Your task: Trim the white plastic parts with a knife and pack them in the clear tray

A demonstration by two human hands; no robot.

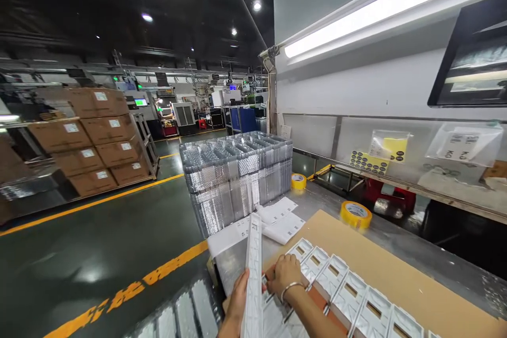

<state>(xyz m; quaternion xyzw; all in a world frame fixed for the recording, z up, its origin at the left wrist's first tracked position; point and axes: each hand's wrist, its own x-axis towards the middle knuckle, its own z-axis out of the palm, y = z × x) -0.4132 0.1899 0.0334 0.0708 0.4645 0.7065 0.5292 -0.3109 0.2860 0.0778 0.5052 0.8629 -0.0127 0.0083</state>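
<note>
A green floor (99, 243) with yellow lines takes up the left half of the view. Across it stands a rack of brown boxes (89, 142), each with a white label. To the right runs a steel bench (415, 253) under a long lamp (380, 8), with a dark screen (471, 53) on the wall above and 2 clear bags (463, 145) hanging on the back panel.

On the bench's far end sits a tall stack of clear trays (237, 177), well apart from the hands. Nearer, a brown cardboard sheet (388, 274) lies flat on the bench. On it rests a row of white moulded trays (348, 296), running from the middle towards the lower right corner. White papers (277, 219) lie between the stack and the cardboard. 2 yellow tape rolls are on the bench: 1 roll (355, 214) just beside the cardboard's far edge, the other roll (298, 181) near the stack.

At the bottom centre, the left hand (236, 301) grasps a white tray (253, 274) held on edge, upright, its top near the papers. The right hand (285, 274), with a bracelet (291, 288) on the wrist, lies palm down with fingers curled on the near end of the flat row, just beside the upright tray. Whether it is gripping or only pressing there cannot be told.
</note>
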